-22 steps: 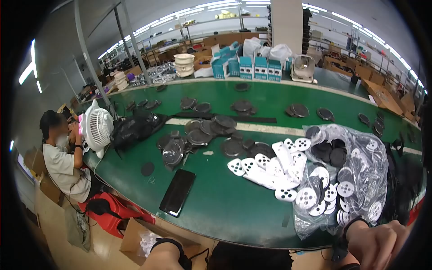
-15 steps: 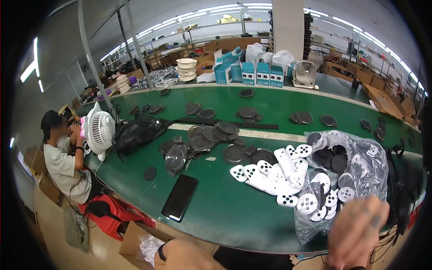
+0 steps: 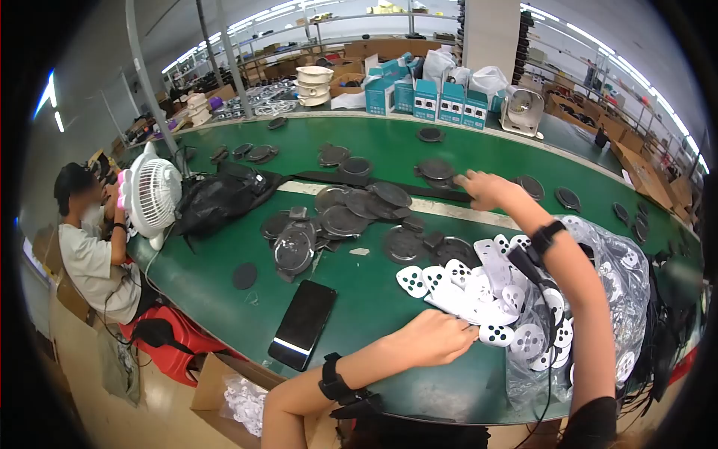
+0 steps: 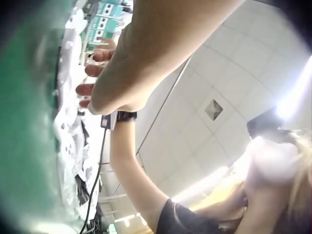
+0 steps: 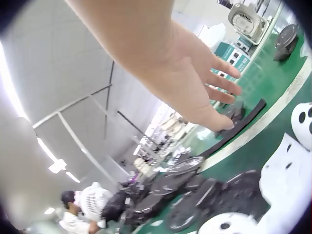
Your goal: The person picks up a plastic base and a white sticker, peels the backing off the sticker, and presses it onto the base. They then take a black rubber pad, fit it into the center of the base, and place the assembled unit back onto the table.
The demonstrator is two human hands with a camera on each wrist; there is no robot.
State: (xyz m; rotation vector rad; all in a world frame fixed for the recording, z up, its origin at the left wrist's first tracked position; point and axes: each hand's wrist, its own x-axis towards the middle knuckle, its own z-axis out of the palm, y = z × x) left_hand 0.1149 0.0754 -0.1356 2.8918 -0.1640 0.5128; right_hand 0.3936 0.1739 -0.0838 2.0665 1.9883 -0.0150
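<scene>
We find the right hand [image 3: 486,189] open, fingers extended, just beside a dark round part [image 3: 434,171] at upper centre. The left hand [image 3: 437,338], lower centre, adjoins white perforated covers [image 3: 453,298]; its grip we cannot tell.

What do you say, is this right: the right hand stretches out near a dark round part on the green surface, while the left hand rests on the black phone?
Not quite: the left hand isn't on the black phone; the head view shows it beside the white pieces. The right hand does stretch out near a dark round part.
</scene>
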